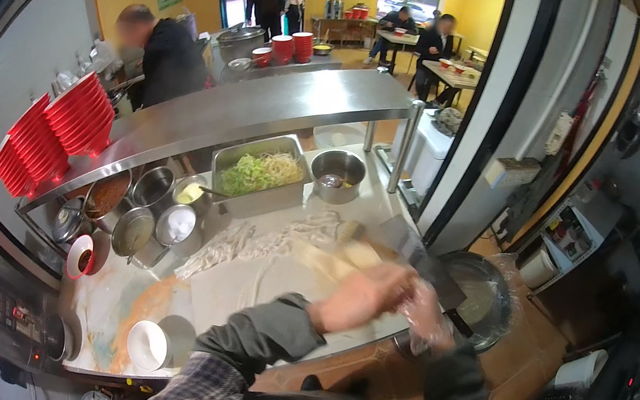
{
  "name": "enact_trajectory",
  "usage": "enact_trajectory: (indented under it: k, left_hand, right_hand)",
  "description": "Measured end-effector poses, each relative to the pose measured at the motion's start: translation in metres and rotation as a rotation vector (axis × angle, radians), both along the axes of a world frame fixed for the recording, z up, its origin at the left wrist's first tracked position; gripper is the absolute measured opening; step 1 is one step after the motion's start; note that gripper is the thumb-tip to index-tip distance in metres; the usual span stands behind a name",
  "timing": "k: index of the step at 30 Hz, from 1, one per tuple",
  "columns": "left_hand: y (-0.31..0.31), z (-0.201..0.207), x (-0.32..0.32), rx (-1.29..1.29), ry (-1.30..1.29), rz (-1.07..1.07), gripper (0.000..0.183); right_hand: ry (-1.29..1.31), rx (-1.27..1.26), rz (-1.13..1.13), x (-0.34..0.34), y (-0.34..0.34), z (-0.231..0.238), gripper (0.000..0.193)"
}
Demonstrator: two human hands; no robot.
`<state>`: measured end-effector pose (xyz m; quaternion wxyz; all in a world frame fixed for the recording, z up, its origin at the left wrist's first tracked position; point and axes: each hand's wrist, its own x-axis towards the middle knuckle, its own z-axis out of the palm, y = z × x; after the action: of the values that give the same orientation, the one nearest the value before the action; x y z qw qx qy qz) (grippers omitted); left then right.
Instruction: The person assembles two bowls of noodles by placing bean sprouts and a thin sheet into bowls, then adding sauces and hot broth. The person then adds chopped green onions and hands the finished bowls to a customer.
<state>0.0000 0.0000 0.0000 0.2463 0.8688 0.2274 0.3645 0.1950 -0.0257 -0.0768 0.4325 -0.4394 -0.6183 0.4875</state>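
Over the table's front right edge, my left hand meets my right hand. The left fingers look closed, but what they pinch is blurred by motion. Clear thin plastic, seemingly a glove, wraps my right hand, whose fingers are partly hidden and smeared. Just beyond them lies a blurred pale yellow sheet, perhaps dough. Whitish floured strips like noodles stretch across the worktop. To the right is a dark flat slab, with a black handle near its front end.
A steel shelf spans the worktop's back. Below stand a tray of greens and sprouts, a steel pot and several seasoning pots. Red bowl stacks stand left, a white bowl near front. Beyond, people sit or stand.
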Motion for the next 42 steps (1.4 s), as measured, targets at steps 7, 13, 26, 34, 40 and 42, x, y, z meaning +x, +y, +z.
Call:
enact_trajectory:
  k: [7,13,26,34,40,42]
  left_hand:
    - [-0.050,-0.093,0.048,0.002,-0.142,-0.295,0.035]
    - [-0.103,-0.174,0.036,-0.328,0.120,-0.099,0.026]
    - [-0.177,-0.189,0.011,-0.299,0.106,0.040,0.036]
    - [-0.214,-0.191,-0.100,-0.436,0.142,0.487,0.022]
    - [-0.249,-0.228,-0.218,-0.628,0.012,0.909,0.020]
    - [-0.257,-0.238,-0.249,-0.724,0.000,1.005,0.018]
  right_hand:
    - [-0.122,-0.029,-0.719,0.133,-0.235,-0.005,0.014]
    - [-0.321,0.260,-1.293,0.260,-0.471,0.052,0.012]
    - [-1.101,-0.070,-1.770,0.471,-0.557,-0.069,0.031]
    - [-0.580,0.196,-0.305,0.129,-0.126,-0.263,0.029]
    - [-1.573,-0.075,-0.343,0.151,0.058,-0.248,0.037]
    - [-1.724,-0.272,-0.302,0.183,0.048,-0.267,0.041]
